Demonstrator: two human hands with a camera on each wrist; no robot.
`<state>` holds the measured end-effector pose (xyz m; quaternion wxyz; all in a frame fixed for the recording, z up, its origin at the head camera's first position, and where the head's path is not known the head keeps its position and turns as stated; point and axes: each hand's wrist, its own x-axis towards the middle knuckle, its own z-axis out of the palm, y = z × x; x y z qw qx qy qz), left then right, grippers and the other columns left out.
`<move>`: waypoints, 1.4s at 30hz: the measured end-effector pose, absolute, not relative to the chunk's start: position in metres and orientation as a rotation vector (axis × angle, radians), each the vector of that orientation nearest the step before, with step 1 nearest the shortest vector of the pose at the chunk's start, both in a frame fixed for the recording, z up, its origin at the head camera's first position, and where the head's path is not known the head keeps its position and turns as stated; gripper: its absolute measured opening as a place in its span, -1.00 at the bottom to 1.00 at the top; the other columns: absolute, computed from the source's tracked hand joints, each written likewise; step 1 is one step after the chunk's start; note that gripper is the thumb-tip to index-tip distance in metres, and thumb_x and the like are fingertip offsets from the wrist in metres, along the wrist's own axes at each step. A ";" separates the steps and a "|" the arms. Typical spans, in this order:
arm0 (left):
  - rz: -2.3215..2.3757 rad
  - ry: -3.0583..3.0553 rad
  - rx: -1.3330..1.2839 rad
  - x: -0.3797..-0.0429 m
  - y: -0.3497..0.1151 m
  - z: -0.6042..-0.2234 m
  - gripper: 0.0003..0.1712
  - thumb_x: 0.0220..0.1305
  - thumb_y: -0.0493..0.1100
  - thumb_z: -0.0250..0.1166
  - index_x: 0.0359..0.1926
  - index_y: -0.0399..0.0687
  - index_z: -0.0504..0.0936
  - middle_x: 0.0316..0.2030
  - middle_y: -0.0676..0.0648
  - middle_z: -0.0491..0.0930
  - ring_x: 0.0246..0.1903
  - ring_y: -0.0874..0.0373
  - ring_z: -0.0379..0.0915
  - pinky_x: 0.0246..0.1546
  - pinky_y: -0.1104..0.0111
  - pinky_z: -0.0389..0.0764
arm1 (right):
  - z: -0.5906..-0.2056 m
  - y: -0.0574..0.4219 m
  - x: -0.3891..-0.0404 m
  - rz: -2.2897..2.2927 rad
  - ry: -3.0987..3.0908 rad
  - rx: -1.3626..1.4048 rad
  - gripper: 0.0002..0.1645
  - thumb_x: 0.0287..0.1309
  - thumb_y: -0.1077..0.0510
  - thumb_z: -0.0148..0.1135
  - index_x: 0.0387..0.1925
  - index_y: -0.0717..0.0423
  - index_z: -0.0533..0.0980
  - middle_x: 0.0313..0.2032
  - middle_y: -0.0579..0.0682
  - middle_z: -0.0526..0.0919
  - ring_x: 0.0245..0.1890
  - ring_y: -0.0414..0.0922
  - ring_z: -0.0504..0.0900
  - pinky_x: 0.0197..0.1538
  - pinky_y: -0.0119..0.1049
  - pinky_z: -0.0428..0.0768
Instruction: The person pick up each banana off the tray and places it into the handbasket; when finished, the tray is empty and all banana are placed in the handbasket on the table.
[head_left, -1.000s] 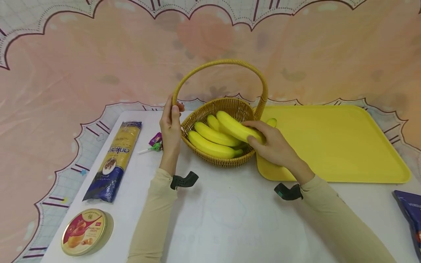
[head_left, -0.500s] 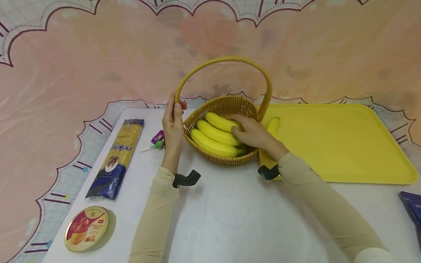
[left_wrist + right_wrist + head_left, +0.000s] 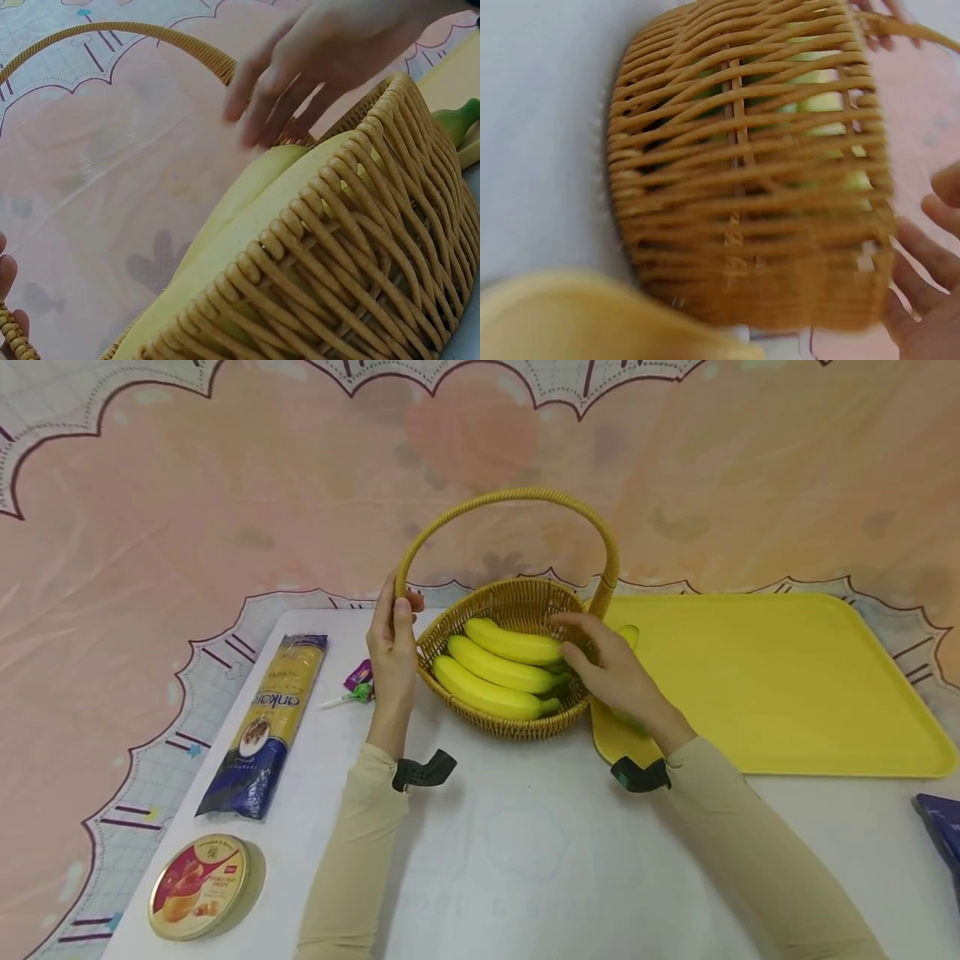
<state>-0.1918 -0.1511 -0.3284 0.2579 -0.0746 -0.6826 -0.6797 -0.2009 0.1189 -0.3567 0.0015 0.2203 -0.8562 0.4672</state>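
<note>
A wicker basket (image 3: 517,728) with a tall arched handle (image 3: 517,496) stands on the white table. My left hand (image 3: 393,656) grips the lower left end of that handle. Inside lie several yellow bananas (image 3: 491,689), side by side; the rearmost banana (image 3: 513,643) ends close to my right hand (image 3: 618,672). That hand hovers over the basket's right rim with loosely bent fingers and nothing between them. In the left wrist view, the right hand's fingers (image 3: 262,105) hang just above the bananas. Another banana (image 3: 628,635) lies on the yellow tray, mostly hidden behind the right hand.
The yellow tray (image 3: 780,685) fills the table's right side. To the left lie a pasta packet (image 3: 266,722), a green lollipop (image 3: 360,692), a purple wrapped candy (image 3: 358,673) and a round candy tin (image 3: 198,887). A dark blue packet (image 3: 941,827) shows at the right edge.
My right hand has placed a banana into the basket behind the others, let go of it and drawn back to the right. The left hand keeps its grip on the handle.
</note>
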 end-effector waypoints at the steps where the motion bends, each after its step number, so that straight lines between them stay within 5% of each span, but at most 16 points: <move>1: -1.840 -1.851 -0.204 -0.192 -0.151 -0.328 -0.52 0.49 -0.20 -0.13 0.37 -0.17 0.25 -0.07 -0.36 0.44 -0.06 0.10 0.39 0.16 0.18 0.35 | -0.358 0.125 -0.197 1.460 -2.649 0.669 -0.53 0.38 0.02 -0.04 0.28 -0.09 0.30 0.26 -0.07 0.38 0.32 -0.06 0.28 0.33 0.03 0.23; 8: -1.827 -1.843 -0.205 -0.193 -0.150 -0.327 -0.52 0.49 -0.20 -0.13 0.37 -0.16 0.25 -0.08 -0.34 0.46 -0.07 0.13 0.40 0.13 0.28 0.36 | -0.380 0.164 -0.179 1.335 -2.615 0.573 -0.55 0.34 0.20 0.01 0.22 0.21 0.31 0.17 0.18 0.38 0.16 0.10 0.35 0.16 0.08 0.32; 16: -1.827 -1.821 -0.205 -0.192 -0.150 -0.331 -0.53 0.48 -0.21 -0.12 0.35 -0.14 0.28 -0.13 -0.30 0.47 -0.11 0.16 0.41 0.12 0.19 0.34 | -0.403 0.177 -0.161 1.167 -2.962 0.409 -0.20 0.22 -0.03 0.18 0.36 0.14 0.09 0.21 0.30 0.15 0.15 0.17 0.29 0.14 0.12 0.35; 23: -1.839 -1.818 -0.200 -0.192 -0.150 -0.332 -0.52 0.48 -0.21 -0.13 0.36 -0.16 0.27 -0.13 -0.31 0.46 -0.10 0.15 0.40 0.15 0.15 0.33 | -0.405 0.188 -0.153 1.229 -2.913 0.318 -0.31 0.25 0.06 0.11 0.35 0.10 0.15 0.22 0.20 0.31 0.05 0.13 0.43 0.01 -0.01 0.46; 31: -1.844 -1.813 -0.206 -0.191 -0.149 -0.330 -0.52 0.48 -0.21 -0.13 0.36 -0.17 0.26 -0.09 -0.42 0.44 -0.09 0.11 0.40 0.14 0.18 0.32 | -0.386 0.205 -0.126 1.363 -2.408 0.266 -0.51 0.24 0.29 0.03 0.22 0.12 0.35 0.06 -0.02 0.51 -0.12 -0.30 0.45 -0.21 -0.62 0.38; 38: -1.834 -1.814 -0.219 -0.193 -0.150 -0.329 -0.51 0.48 -0.20 -0.12 0.36 -0.20 0.25 -0.10 -0.40 0.44 -0.08 0.10 0.39 0.14 0.16 0.32 | -0.366 0.203 -0.117 1.519 -2.124 0.489 -0.57 0.25 0.42 -0.17 0.13 0.38 0.37 -0.06 -0.17 0.52 -0.29 -0.24 0.48 -0.24 -0.60 0.48; 42: -1.849 -1.819 -0.203 -0.193 -0.150 -0.331 -0.51 0.48 -0.20 -0.12 0.37 -0.18 0.25 -0.10 -0.36 0.45 -0.09 0.12 0.39 0.12 0.24 0.33 | -0.356 0.188 -0.126 1.551 -2.171 0.538 -0.58 0.30 0.36 -0.16 0.16 0.29 0.38 -0.09 -0.12 0.53 -0.30 -0.22 0.47 -0.24 -0.55 0.46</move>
